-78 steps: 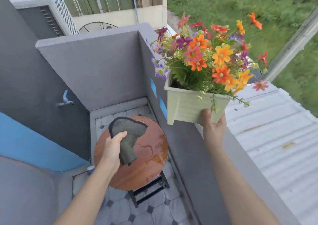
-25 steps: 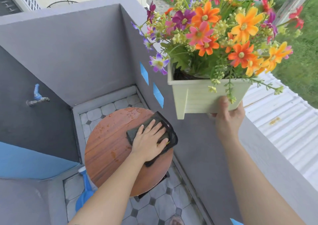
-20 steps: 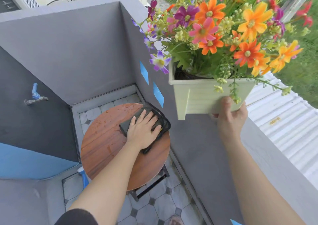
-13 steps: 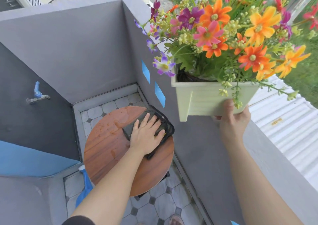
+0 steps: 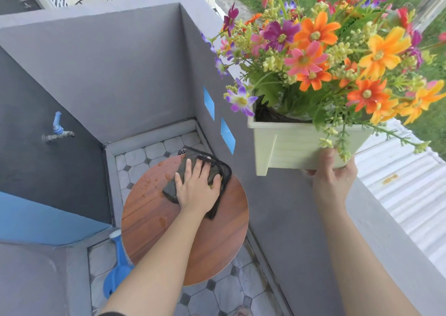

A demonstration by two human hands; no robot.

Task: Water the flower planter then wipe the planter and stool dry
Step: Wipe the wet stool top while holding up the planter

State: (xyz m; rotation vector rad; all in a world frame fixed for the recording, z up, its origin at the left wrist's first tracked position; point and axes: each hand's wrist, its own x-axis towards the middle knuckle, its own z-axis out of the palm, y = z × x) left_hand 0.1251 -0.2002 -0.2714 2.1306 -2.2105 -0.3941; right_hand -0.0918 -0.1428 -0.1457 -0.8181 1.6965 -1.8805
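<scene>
Seemingly mid-wipe, the left hand point(image 5: 196, 190) presses a flat-palmed cloth point(image 5: 193, 170) on the stool point(image 5: 169, 231), droplets remaining far left, while the right hand point(image 5: 334, 178) grips the raised planter point(image 5: 294, 146).

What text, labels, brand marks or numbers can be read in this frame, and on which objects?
None. The planter, the stool, the cloth and the watering can carry no visible lettering.
The blue diamonds on the wall are blank shapes, not signs.
</scene>
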